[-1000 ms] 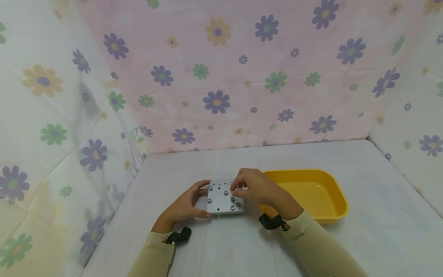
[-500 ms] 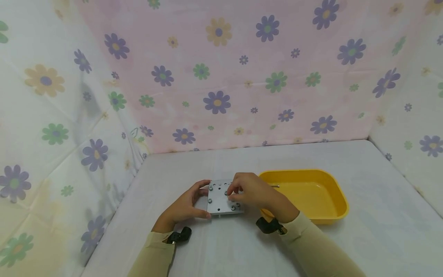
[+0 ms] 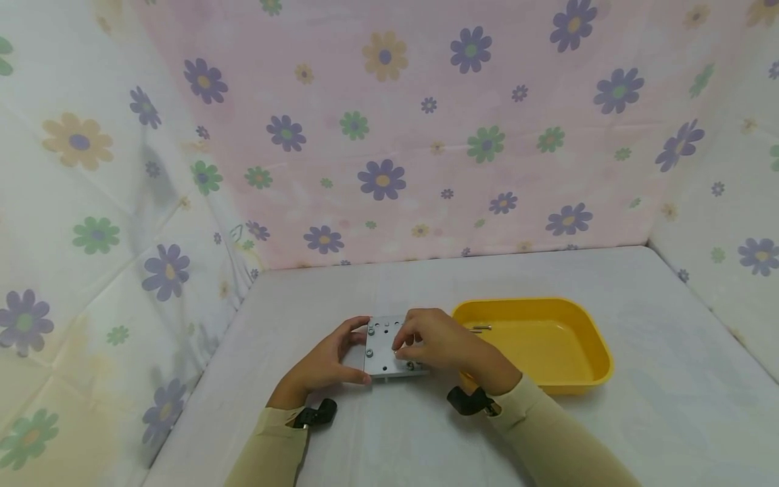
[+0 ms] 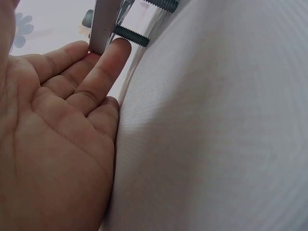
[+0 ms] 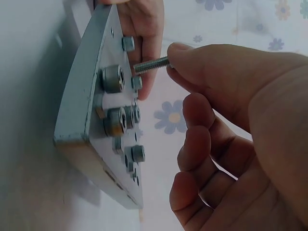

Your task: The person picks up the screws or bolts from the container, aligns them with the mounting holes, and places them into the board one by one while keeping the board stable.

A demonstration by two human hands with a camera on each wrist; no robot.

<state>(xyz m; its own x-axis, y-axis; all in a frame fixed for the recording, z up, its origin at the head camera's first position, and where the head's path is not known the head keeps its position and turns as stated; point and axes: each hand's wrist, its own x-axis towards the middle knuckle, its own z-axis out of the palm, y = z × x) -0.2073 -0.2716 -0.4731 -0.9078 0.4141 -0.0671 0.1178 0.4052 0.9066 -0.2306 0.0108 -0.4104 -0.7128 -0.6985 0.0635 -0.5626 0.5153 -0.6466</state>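
Note:
A silver metal plate (image 3: 379, 358) carries several socket-head screws, their heads standing proud of its face. My left hand (image 3: 322, 362) grips its left side, thumb at the near corner and fingers at the far one. Below the plate, a threaded screw end (image 4: 132, 36) juts out beside a left fingertip in the left wrist view. Over the plate's right half, my right hand (image 3: 441, 338) pinches a screw (image 5: 151, 66) between thumb and index finger. Its threaded end points at the plate face, apart from it, while the fingertips hide its other end.
A yellow tray (image 3: 599, 338) stands right of the plate, partly behind the right forearm. A few long screws (image 3: 483, 329) lie at its left end. White cloth (image 3: 389, 433) covers the table, and flowered cloth walls (image 3: 426, 122) rise at the back and sides.
My right hand has moved left and nearer across the plate, covering more of its screws. More screws show in the tray's left end. The left hand and the plate have stayed put.

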